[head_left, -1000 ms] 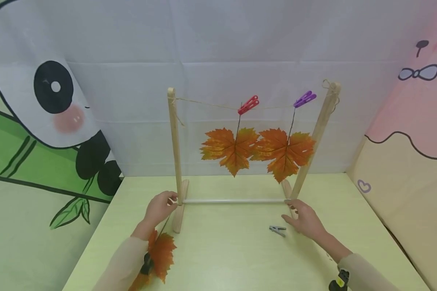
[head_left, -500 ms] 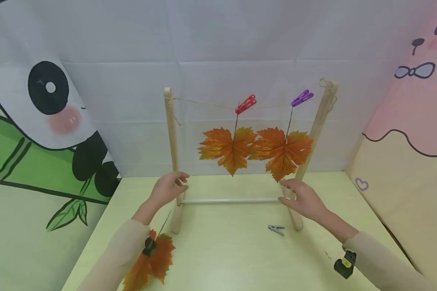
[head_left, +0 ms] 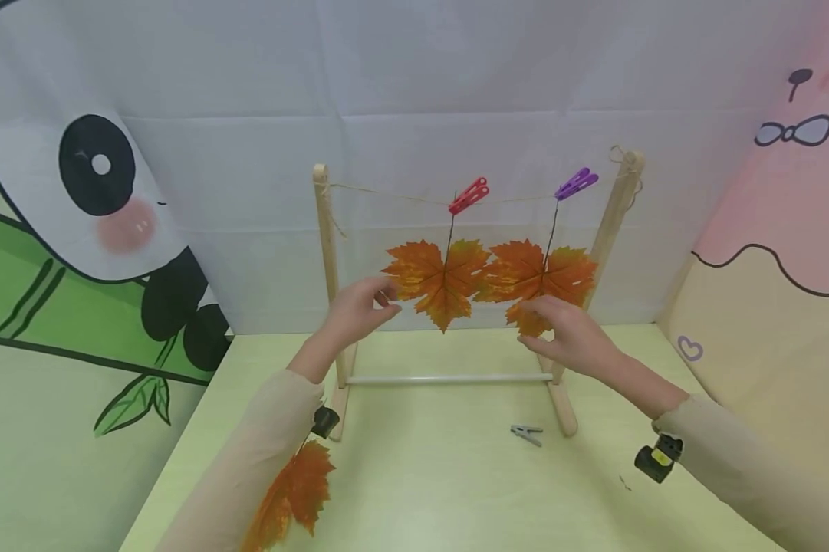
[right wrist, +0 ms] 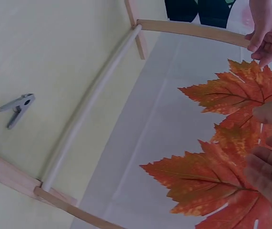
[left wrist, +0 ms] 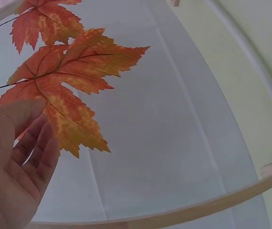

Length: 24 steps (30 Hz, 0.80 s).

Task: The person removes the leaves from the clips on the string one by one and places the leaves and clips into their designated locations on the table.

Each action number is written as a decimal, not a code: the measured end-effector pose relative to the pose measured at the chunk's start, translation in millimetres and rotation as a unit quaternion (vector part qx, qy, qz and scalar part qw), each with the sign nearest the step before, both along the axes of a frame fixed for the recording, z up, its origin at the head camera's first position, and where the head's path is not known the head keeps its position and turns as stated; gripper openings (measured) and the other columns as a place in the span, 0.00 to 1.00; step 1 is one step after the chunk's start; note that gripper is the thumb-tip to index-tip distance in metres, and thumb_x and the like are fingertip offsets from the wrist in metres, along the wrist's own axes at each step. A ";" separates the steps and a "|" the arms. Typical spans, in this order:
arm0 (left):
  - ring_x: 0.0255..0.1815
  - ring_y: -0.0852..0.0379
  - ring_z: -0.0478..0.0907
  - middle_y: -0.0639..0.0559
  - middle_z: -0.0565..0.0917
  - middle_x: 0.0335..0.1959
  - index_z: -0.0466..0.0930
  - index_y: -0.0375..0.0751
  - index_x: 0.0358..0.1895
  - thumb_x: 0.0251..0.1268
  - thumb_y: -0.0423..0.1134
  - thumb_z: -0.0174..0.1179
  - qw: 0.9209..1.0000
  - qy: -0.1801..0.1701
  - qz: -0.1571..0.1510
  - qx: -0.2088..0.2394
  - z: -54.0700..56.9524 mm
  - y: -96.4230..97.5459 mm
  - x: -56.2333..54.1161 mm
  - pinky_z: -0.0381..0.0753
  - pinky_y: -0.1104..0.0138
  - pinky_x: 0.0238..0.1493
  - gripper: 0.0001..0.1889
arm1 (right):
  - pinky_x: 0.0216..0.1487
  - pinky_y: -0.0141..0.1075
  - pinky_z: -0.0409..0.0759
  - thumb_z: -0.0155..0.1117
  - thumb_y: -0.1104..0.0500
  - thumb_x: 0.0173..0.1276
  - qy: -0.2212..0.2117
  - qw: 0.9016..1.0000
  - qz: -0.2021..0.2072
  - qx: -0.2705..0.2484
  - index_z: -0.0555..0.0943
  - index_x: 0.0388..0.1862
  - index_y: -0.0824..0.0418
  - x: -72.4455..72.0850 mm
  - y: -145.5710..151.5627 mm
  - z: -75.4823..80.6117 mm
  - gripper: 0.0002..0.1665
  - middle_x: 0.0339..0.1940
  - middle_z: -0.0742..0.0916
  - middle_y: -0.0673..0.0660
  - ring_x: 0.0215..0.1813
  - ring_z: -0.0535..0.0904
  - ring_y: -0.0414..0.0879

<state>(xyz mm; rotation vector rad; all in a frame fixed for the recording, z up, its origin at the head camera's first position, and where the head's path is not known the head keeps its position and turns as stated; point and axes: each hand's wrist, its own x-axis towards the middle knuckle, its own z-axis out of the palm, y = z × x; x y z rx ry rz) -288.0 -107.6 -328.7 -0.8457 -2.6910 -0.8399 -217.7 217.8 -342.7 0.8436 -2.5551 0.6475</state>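
Note:
Two orange maple leaves hang by their stems from a string point(head_left: 386, 195) on a wooden stand. A red clothespin point(head_left: 469, 196) holds the left leaf point(head_left: 449, 287), and a purple clothespin point(head_left: 577, 185) the right leaf point(head_left: 524, 264). My left hand point(head_left: 355, 316) is at the left leaf's outer edge, fingers loosely bent; the left wrist view has its thumb overlapping the leaf point(left wrist: 78, 90), contact unclear. In front of the right leaf's lower part is my right hand point(head_left: 573, 337), with a gap between thumb and fingers. Neither hand visibly grips anything.
A third maple leaf point(head_left: 307, 483) lies on the table under my left forearm. The grey clothespin point(head_left: 527, 435) lies in front of the stand's white crossbar point(head_left: 449, 379). Wooden posts point(head_left: 326, 245) rise at both sides, with a white cloth point(head_left: 262, 176) behind.
Both hands have risen from the stand's base near the crossbar ends to the hanging leaves. The left hand also moved right. The leaves and clothespins look unchanged.

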 end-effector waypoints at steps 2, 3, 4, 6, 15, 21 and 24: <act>0.37 0.53 0.79 0.46 0.82 0.38 0.79 0.36 0.45 0.55 0.36 0.61 1.000 0.011 -0.004 0.004 5.3 5.9 -0.4 0.76 0.60 0.40 0.13 | 0.39 0.45 0.79 0.69 0.61 0.53 0.001 1.000 0.001 0.001 0.76 0.49 0.69 -2.1 -3.0 8.6 0.25 0.42 0.83 0.61 0.41 0.79 0.54; 0.36 0.53 0.79 0.47 0.82 0.38 0.79 0.37 0.46 0.55 0.35 0.62 1.000 0.016 -0.005 0.008 7.9 8.4 -0.6 0.76 0.60 0.39 0.14 | 0.40 0.45 0.78 0.69 0.61 0.53 0.001 1.000 0.001 0.002 0.76 0.50 0.69 -2.9 -4.2 13.0 0.25 0.43 0.83 0.62 0.42 0.79 0.54; 0.37 0.54 0.78 0.47 0.82 0.38 0.79 0.37 0.46 0.55 0.35 0.61 1.000 0.018 -0.006 0.012 10.1 10.8 -0.9 0.76 0.61 0.39 0.14 | 0.41 0.46 0.78 0.69 0.62 0.53 0.002 1.000 0.001 0.003 0.76 0.51 0.69 -3.6 -5.2 17.1 0.26 0.44 0.82 0.62 0.43 0.79 0.55; 0.36 0.54 0.78 0.48 0.82 0.40 0.79 0.37 0.46 0.55 0.34 0.61 0.999 0.019 -0.009 0.026 14.5 15.3 -1.5 0.77 0.62 0.39 0.14 | 0.43 0.47 0.78 0.69 0.62 0.53 0.004 1.000 0.005 0.001 0.76 0.51 0.70 -5.3 -6.8 25.1 0.26 0.45 0.82 0.63 0.44 0.79 0.56; 0.34 0.54 0.78 0.47 0.82 0.42 0.79 0.37 0.47 0.55 0.33 0.62 0.997 0.047 -0.012 0.058 30.9 32.1 -1.2 0.78 0.64 0.38 0.14 | 0.42 0.46 0.77 0.69 0.64 0.52 0.035 0.997 0.058 0.033 0.76 0.50 0.70 -16.0 -13.8 57.4 0.26 0.44 0.82 0.63 0.43 0.78 0.54; 0.35 0.53 0.79 0.46 0.82 0.41 0.78 0.36 0.48 0.55 0.33 0.62 0.994 0.070 -0.023 0.077 38.1 43.5 -4.1 0.78 0.65 0.40 0.16 | 0.38 0.45 0.78 0.68 0.65 0.53 0.036 0.996 0.077 0.029 0.75 0.52 0.69 -20.6 -18.2 77.5 0.26 0.46 0.81 0.64 0.38 0.78 0.54; 0.35 0.54 0.78 0.46 0.82 0.41 0.78 0.37 0.48 0.55 0.33 0.62 0.994 0.072 -0.018 0.085 41.6 48.2 -4.8 0.78 0.65 0.39 0.16 | 0.45 0.48 0.76 0.67 0.66 0.54 0.039 0.996 0.081 0.024 0.74 0.52 0.69 -23.4 -20.1 85.4 0.26 0.48 0.81 0.65 0.46 0.77 0.56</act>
